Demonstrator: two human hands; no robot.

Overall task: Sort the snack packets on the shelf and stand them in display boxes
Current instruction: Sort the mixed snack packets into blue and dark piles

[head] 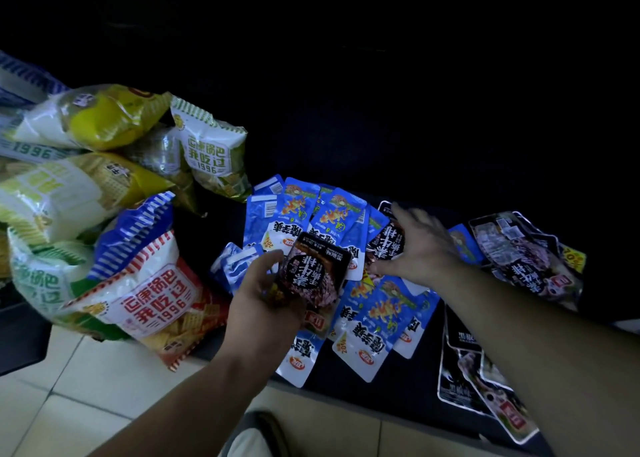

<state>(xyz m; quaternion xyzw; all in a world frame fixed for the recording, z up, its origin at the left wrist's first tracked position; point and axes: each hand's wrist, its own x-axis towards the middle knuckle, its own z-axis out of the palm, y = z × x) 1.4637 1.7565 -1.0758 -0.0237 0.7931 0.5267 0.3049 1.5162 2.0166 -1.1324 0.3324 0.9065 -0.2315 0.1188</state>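
Left hand (266, 297): fingers curled round black packet (313, 269).
Right hand (415, 245): fingers spread over second black packet (386, 240).
Blue packets (381, 314): under the fingers, on shelf (408, 384).

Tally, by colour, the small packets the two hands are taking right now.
Black: 2, one black packet gripped in the left hand, a second black packet under the right hand.
Blue: 0, the blue packets lie loose.
Total: 2
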